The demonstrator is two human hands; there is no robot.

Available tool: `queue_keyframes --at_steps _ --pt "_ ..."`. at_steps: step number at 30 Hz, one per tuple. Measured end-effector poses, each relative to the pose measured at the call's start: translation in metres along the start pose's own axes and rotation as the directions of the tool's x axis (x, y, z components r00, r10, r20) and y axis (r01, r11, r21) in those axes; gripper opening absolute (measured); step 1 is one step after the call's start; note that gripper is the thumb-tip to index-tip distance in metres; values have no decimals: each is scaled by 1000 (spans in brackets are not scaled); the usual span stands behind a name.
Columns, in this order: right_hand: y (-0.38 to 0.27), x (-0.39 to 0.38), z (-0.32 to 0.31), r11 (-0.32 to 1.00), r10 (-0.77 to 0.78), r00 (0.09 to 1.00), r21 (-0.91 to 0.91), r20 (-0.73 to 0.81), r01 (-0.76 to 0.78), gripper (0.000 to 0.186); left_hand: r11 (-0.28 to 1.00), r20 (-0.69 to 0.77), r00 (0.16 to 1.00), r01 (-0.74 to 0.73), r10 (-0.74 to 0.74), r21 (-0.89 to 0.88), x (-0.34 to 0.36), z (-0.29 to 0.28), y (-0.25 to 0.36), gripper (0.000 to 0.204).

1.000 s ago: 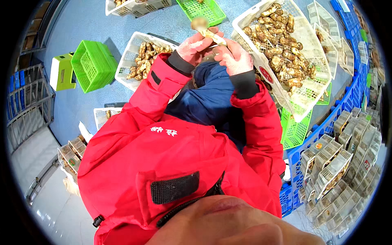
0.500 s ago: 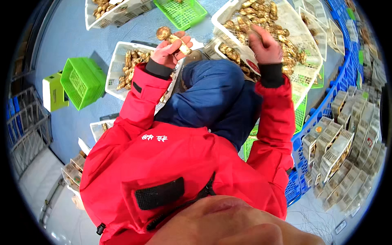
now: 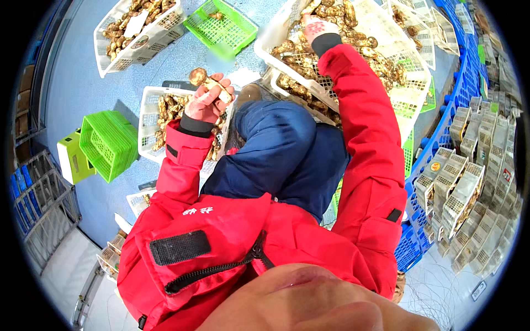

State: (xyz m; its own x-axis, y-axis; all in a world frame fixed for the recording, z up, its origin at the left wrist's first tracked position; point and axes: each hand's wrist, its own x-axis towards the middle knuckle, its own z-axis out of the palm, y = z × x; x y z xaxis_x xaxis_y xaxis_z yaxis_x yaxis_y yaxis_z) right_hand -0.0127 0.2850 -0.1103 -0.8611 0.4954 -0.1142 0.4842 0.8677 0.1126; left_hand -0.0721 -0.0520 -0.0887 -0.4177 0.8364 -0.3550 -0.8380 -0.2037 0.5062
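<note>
My left hand (image 3: 205, 102) is closed round the pale stem of a mushroom (image 3: 197, 76), whose brown cap sticks out past the fingers. It is held above a white basket (image 3: 145, 132) of similar mushrooms, left of my knee. My right hand (image 3: 320, 27) reaches into the far left part of a large white basket (image 3: 409, 105) holding many brown and cream mushrooms (image 3: 381, 65). Its fingers point down among them and are partly hidden, so a grip does not show. One mushroom lies right by the fingertips.
A second white basket of mushrooms (image 3: 139, 51) stands at the far left, beside a green basket (image 3: 238, 22) with a small piece in it. Stacked green baskets (image 3: 110, 144) sit on the left. Blue plastic fencing (image 3: 448, 118) and many stacked white baskets (image 3: 461, 187) line the right.
My right hand has moved farther out and to the left within the large basket, its arm straighter. My left hand keeps the mushroom. The whole view has shifted slightly.
</note>
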Motion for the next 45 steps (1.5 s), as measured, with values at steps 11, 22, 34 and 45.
queue_keyframes --at_steps 11,22,34,45 --pt "8 9 6 938 -192 969 -262 154 227 23 1000 33 999 21 -22 6 16 23 5 43" --pt "-11 -131 -87 648 162 984 760 -76 -48 37 996 78 994 -84 82 21 12 39 8 41" --pt "-83 -248 -105 97 267 964 995 -9 -18 28 894 430 900 -136 -69 428 -8 124 -33 48" --pt "163 -442 58 -310 905 326 949 274 62 25 888 297 950 -50 -99 457 -11 94 -11 50"
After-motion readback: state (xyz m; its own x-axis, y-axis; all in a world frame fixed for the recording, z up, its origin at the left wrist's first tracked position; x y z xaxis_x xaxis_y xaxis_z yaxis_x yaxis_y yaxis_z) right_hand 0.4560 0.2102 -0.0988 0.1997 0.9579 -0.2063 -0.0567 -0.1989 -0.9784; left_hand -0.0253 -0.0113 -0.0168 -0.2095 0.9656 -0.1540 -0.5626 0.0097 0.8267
